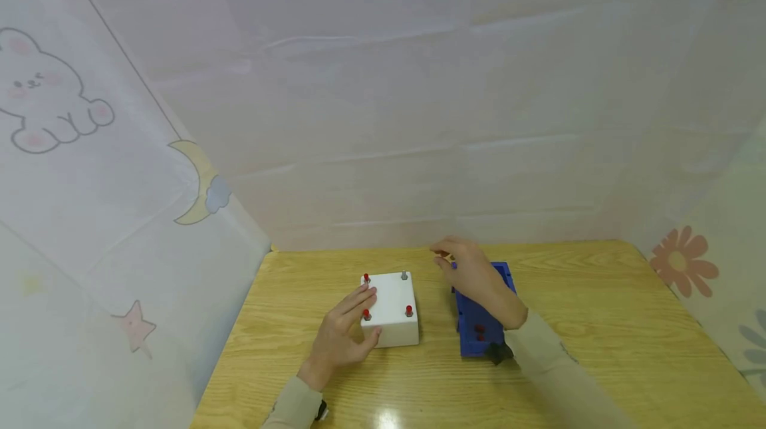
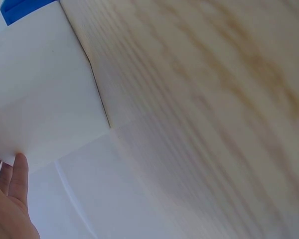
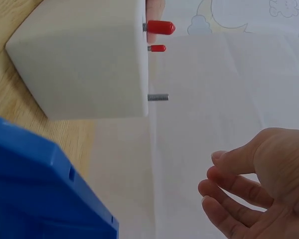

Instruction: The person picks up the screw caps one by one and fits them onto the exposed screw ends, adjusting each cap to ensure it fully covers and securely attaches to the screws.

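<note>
A white box stands on the table with a threaded post at each top corner. Red caps cover three posts; the far right post shows bare metal. My left hand rests on the box's left side, fingers laid straight over the top, thumb touching the near face. Above the far end of a blue tray hovers my right hand. In the right wrist view, its fingers are loosely bent and its thumb lies close to the index finger, with no object showing between them. Small red caps lie in the tray's near end.
The wooden table carries the box on the left and the tray on the right, with a gap between them. A pale cloth wall rises at the table's back edge. A black object overlaps the tray's near corner by my right sleeve.
</note>
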`<state>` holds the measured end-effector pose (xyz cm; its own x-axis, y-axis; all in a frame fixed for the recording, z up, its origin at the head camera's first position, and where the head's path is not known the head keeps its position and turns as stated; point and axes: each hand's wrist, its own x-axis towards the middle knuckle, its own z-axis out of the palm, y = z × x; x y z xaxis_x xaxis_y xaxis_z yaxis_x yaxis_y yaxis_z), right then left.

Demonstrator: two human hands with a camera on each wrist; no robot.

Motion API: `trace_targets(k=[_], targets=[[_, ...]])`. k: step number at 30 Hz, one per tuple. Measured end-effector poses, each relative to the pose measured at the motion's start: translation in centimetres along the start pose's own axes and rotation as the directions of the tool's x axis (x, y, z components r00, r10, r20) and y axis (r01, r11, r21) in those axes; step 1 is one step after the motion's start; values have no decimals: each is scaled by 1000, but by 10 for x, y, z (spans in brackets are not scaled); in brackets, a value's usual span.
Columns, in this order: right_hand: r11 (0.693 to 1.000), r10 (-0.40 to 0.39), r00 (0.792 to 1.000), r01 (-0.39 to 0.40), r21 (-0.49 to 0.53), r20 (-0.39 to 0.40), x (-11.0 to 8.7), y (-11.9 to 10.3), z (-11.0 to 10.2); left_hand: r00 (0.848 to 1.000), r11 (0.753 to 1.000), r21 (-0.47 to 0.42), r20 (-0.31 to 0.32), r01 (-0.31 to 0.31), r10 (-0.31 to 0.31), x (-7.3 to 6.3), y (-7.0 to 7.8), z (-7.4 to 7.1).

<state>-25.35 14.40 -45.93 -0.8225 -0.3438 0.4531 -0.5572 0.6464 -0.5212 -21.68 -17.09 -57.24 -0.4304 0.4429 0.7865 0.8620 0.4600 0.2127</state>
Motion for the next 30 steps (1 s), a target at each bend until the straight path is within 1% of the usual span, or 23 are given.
trace_targets(k=[7, 11, 17, 23, 30], targets=[[999, 0, 1000, -1, -52, -8, -3, 18, -7, 1000, 1000, -3, 5, 3, -3, 0, 0, 0], [997, 13, 1000, -14, -72, -7, -4, 23, -10, 1000, 1000, -4, 10, 3, -3, 1, 0, -1], [995, 7, 1000, -8, -101, -13, -7, 28, -15, 1000, 1000, -1, -1, -17, 17, 2, 0, -1], [994, 29, 1000, -30, -103, -5, -11, 33, -17, 1000, 1000, -8, -10, -25, 25, 2, -1, 0], [994, 51, 999, -51, -94, 1, -19, 40, -16, 1000, 1000, -15, -5, -8, 8, 1, -1, 0]])
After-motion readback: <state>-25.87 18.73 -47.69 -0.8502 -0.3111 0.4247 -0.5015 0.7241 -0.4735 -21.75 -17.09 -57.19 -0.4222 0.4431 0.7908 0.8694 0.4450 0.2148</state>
